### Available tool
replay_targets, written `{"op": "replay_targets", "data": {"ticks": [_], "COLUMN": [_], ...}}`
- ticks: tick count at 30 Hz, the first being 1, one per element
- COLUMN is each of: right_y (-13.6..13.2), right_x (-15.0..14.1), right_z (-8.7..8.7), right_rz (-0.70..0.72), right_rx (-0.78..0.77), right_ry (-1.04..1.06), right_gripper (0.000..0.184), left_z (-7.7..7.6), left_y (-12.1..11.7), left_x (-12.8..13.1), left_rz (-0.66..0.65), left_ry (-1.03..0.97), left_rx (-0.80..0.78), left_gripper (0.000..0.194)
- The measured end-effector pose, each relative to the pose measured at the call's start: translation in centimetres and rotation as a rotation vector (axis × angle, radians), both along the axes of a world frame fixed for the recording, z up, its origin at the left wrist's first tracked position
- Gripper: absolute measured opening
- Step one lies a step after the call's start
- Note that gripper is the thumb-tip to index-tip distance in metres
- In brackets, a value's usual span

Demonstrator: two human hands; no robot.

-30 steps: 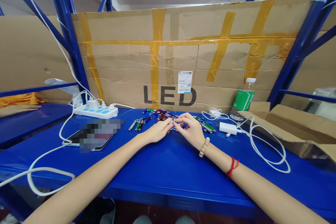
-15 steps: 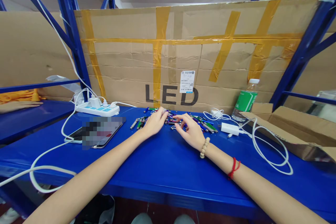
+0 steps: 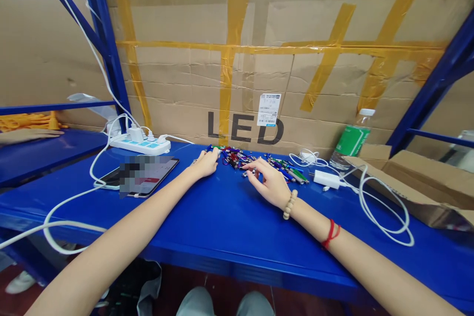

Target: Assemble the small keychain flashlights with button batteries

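Observation:
A pile of small coloured metal tubes, with tiny silver clasps, lies at the back of the blue table; they look like keychain flashlights. My left hand is at the pile's left side, fingers curled down and closed. Bits of green and blue tube show at its fingertips; what lies under the palm is hidden. At the front of the pile rests my right hand, its thumb and index finger apart and bent. Small silver parts show in the gap between them, and I see nothing gripped there.
Left of the pile are a phone-like device with a blurred screen and a white power strip. To the right stand a charger with looped white cable, a green-labelled bottle and an open cardboard box. Taped cardboard forms the back.
My left hand has moved left, from the middle of the pile to its left side, over tubes that showed before. My right hand stays nearly in place. The view has tilted slightly down.

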State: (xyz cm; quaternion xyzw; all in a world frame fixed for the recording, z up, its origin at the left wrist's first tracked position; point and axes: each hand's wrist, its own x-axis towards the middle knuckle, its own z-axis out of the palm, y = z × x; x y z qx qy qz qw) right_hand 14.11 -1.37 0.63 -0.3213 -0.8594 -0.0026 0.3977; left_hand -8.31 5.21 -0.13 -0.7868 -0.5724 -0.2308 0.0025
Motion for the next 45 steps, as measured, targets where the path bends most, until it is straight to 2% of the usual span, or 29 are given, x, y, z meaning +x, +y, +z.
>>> {"op": "replay_targets", "data": {"ticks": [11,20,25,30,34,39,41,45], "right_y": [0.1,0.4,0.3,-0.1,-0.1,0.5,1.1,2.4], "right_x": [0.0,0.0,-0.4,-1.0,-1.8,-4.0,-5.2,-7.0], "right_z": [-0.2,-0.3,-0.4,-0.5,-0.7,-0.9,-0.8,-0.5], "right_rz": [-0.015,-0.030,0.041,0.183,0.166,-0.023,-0.020,0.028], "right_rx": [-0.002,-0.055,-0.128,-0.084,-0.089,-0.177,-0.182,-0.208], "right_ry": [-0.005,-0.096,-0.189,-0.241,-0.271,-0.254,-0.258,-0.224], "right_gripper": [0.018,0.017,0.019,0.021,0.023,0.040,0.036,0.017], "left_z": [0.9,1.5,2.0,2.8,2.9,2.4,2.2,1.8], "left_y": [-0.8,-1.1,-0.8,-0.3,-0.6,-1.4,-1.5,-1.3], "left_x": [0.3,1.4,1.8,0.8,0.5,1.7,2.0,2.2], "left_rz": [-0.037,-0.021,0.035,0.120,0.141,0.028,-0.012,-0.050], "left_ry": [0.002,-0.278,-0.508,-0.705,-0.755,-0.694,-0.679,-0.655], "left_rx": [0.012,0.056,0.034,0.051,0.121,0.169,0.192,0.225], "left_gripper": [0.020,0.015,0.050,0.061,0.056,0.038,0.030,0.026]}}
